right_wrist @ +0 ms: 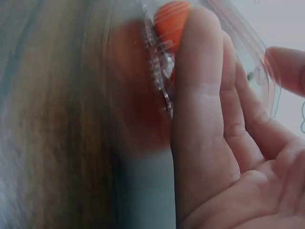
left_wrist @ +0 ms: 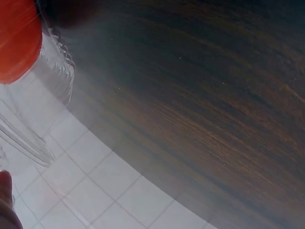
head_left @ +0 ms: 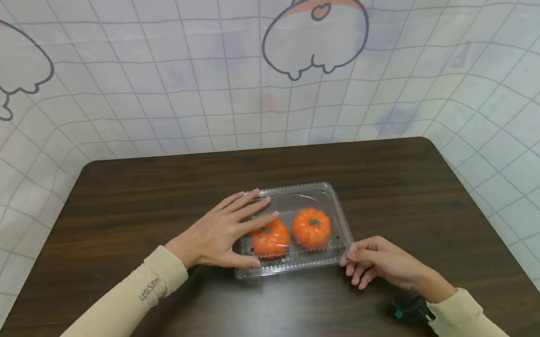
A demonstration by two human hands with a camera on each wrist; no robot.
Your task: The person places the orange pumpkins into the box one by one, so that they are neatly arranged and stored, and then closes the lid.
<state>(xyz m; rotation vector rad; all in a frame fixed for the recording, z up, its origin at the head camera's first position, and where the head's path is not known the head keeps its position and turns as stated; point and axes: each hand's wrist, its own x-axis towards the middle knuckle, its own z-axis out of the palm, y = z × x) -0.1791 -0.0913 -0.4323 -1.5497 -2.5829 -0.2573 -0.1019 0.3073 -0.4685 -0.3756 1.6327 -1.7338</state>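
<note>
On the dark table lies a clear plastic clamshell box [head_left: 279,269], with two small orange pumpkins inside. One pumpkin [head_left: 311,228] sits on the right and shows a green stem. The other pumpkin [head_left: 270,242] is partly covered by fingers. My left hand [head_left: 215,235] rests across the left part of the lid, its fingers straight and spread, thumb near the front edge. At the front right corner, my right hand [head_left: 386,265] pinches the box rim between thumb and fingers. The right wrist view shows those fingers [right_wrist: 202,95] close beside the clear wall.
The brown wood-grain table [head_left: 157,200] has rounded far corners. Behind and on both sides hangs a white gridded cloth [head_left: 185,79] with cartoon animal prints. A dark band [head_left: 417,308] circles the right wrist, next to a cream sleeve [head_left: 466,317].
</note>
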